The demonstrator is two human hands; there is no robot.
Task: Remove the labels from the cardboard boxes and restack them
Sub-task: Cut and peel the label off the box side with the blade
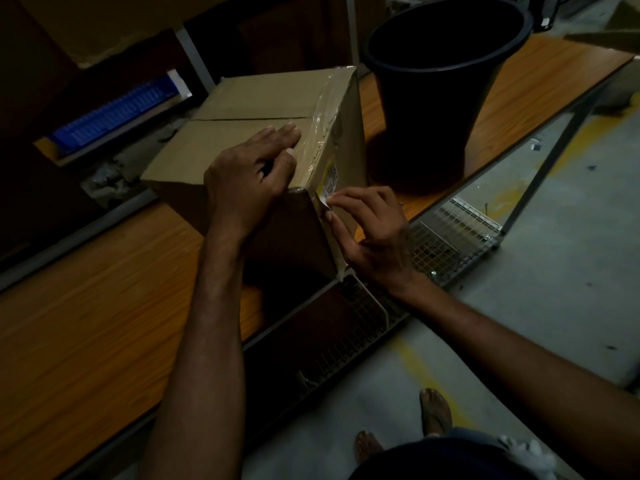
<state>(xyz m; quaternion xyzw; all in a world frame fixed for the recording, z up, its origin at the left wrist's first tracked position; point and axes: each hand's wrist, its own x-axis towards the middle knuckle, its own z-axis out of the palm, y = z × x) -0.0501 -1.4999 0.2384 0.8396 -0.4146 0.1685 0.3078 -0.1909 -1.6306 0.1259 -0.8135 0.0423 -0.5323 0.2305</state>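
The brown cardboard box sat on the orange wooden bench beside a black plastic bucket; the left hand lay flat across its top, likely to steady it; the right hand pinched the lifted corner of the white printed label on its side.

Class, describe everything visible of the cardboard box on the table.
The cardboard box is brown, closed, its top flaps meeting in a seam. Clear tape runs over its right edge. It sits on the table, a corner toward the camera. A white and yellow label sticks on its right side. The left hand rests on its top; the right hand pinches the label's lower corner.
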